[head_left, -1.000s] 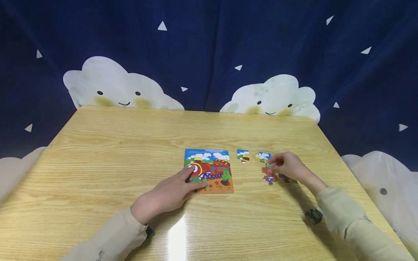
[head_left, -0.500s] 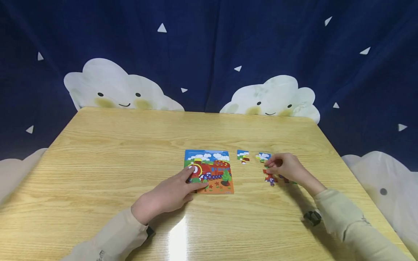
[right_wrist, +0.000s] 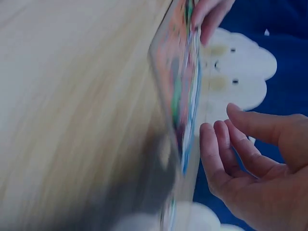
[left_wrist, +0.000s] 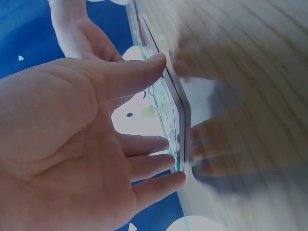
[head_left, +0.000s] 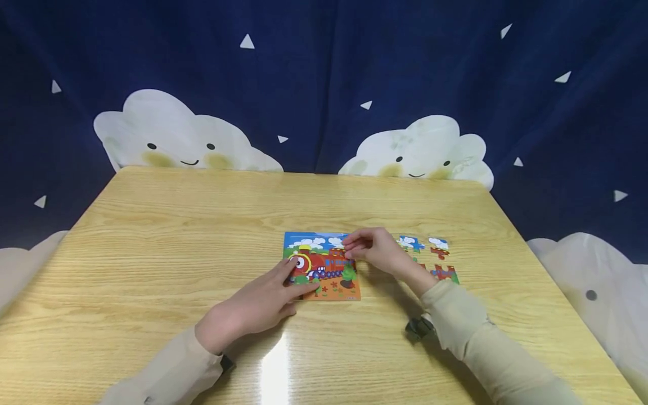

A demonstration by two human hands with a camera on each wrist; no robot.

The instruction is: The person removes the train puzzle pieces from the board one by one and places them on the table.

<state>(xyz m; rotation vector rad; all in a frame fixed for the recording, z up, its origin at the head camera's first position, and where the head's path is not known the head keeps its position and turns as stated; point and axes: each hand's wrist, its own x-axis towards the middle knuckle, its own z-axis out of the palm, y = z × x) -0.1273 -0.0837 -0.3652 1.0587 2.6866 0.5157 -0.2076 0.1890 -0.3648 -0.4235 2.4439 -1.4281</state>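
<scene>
A square jigsaw puzzle [head_left: 329,287] with a red steam train lies on the table, its picture looking filled in. My left hand [head_left: 260,298] rests on its left side, fingers straight and spread over the front of the train. In the left wrist view the thumb and fingertips lie at the edge of the puzzle board [left_wrist: 175,103]. My right hand [head_left: 377,247] is over the puzzle's right edge, fingers softly bent. In the right wrist view a gap shows between thumb and fingers, with no piece visible there.
Right of the puzzle lie loose jigsaw pieces: one with sky and cloud [head_left: 409,243], another with cloud and red [head_left: 438,247], and a red and green one [head_left: 445,273]. My right hand and wrist hide others. A dark blue curtain [head_left: 314,84] hangs behind the wooden table [head_left: 177,225].
My right hand has left the loose pieces on the right and moved left to the puzzle's right edge. The left hand has stayed in place.
</scene>
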